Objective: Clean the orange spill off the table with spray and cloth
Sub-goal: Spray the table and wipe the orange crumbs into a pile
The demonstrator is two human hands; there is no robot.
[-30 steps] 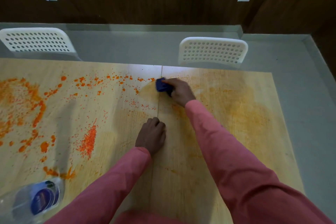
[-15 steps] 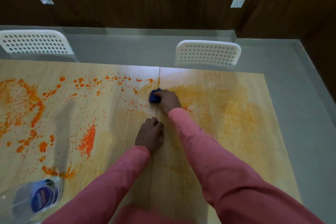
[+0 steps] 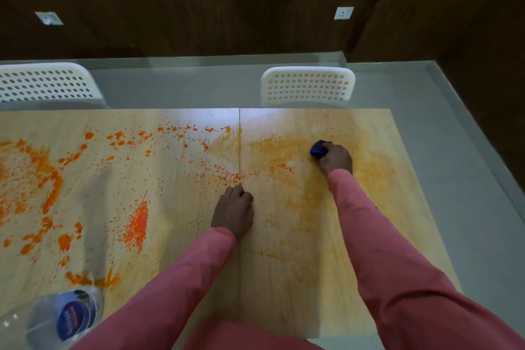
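The right hand (image 3: 336, 159) grips a bunched dark blue cloth (image 3: 318, 149), fingers curled over it, pressing it to the wooden table (image 3: 298, 264) on the right half, amid a pale orange smear. The left hand (image 3: 233, 212) rests on the table near the centre seam, its fingers curled under into a loose fist and holding nothing. The orange spill (image 3: 42, 179) lies thick across the left half of the table, with scattered drops reaching the seam just beyond the left hand. A clear spray bottle (image 3: 56, 318) with a blue label lies at the near left edge. Two white perforated chairs (image 3: 308, 86) stand behind the table's far edge.
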